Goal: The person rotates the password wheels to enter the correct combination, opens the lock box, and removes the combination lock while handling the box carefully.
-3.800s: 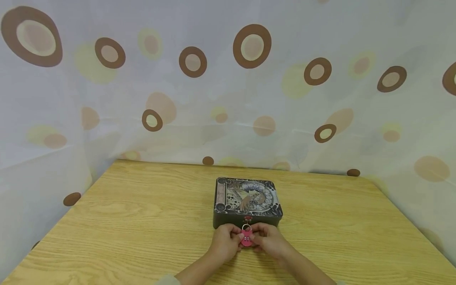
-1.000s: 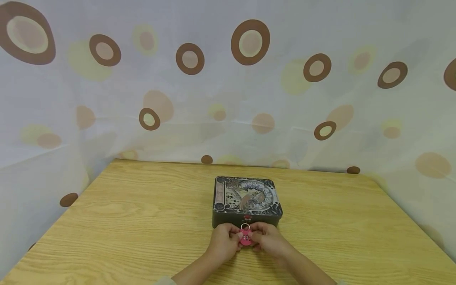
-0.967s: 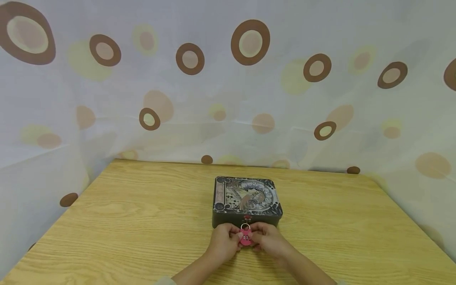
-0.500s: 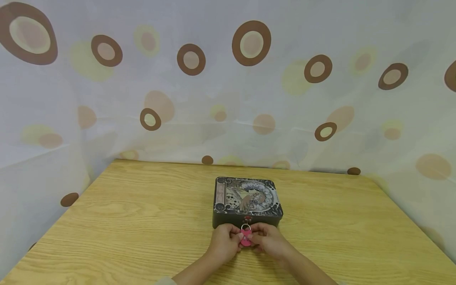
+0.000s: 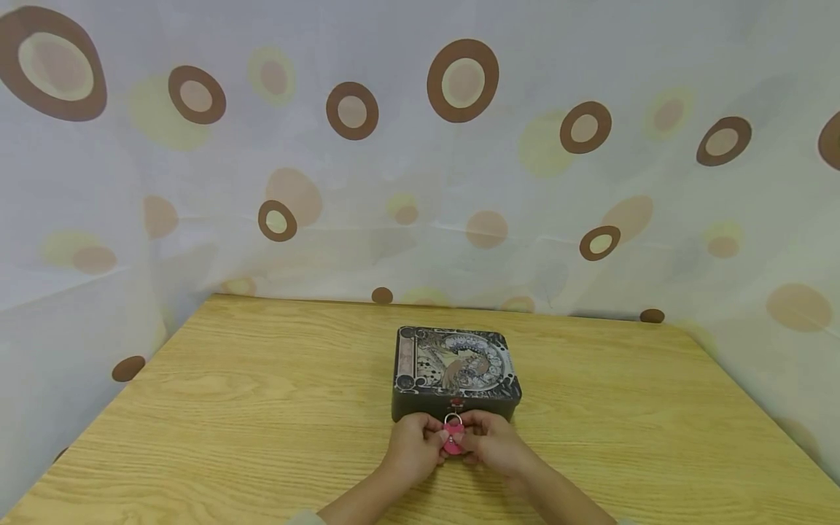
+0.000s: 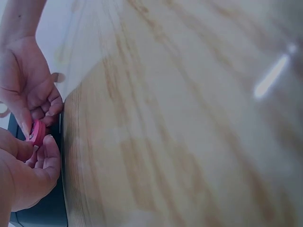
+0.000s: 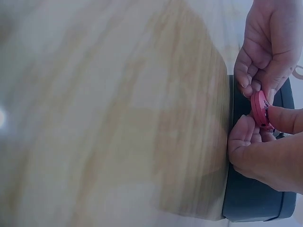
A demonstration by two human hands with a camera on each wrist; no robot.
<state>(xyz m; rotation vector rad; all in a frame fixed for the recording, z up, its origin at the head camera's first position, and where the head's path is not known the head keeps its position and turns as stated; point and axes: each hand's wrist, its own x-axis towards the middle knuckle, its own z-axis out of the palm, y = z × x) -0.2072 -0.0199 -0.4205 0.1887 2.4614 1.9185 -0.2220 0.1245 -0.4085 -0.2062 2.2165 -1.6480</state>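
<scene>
A pink combination padlock with a silver shackle is at the front of a dark tin box with a patterned lid, just below its red clasp. My left hand pinches the padlock's left side and my right hand pinches its right side, the right thumb over the number dials. The left wrist view shows the padlock between both hands' fingertips. In the right wrist view the right thumb lies on the face of the padlock. Whether the shackle passes through the clasp I cannot tell.
The box stands on a wooden table, whose far edge meets a pale wall covering with brown and yellow circles. The covering also runs along the left and right sides.
The right thumb has shifted slightly across the padlock's dials. Both hands keep their hold, and the box stays in place; the head view has moved slightly.
</scene>
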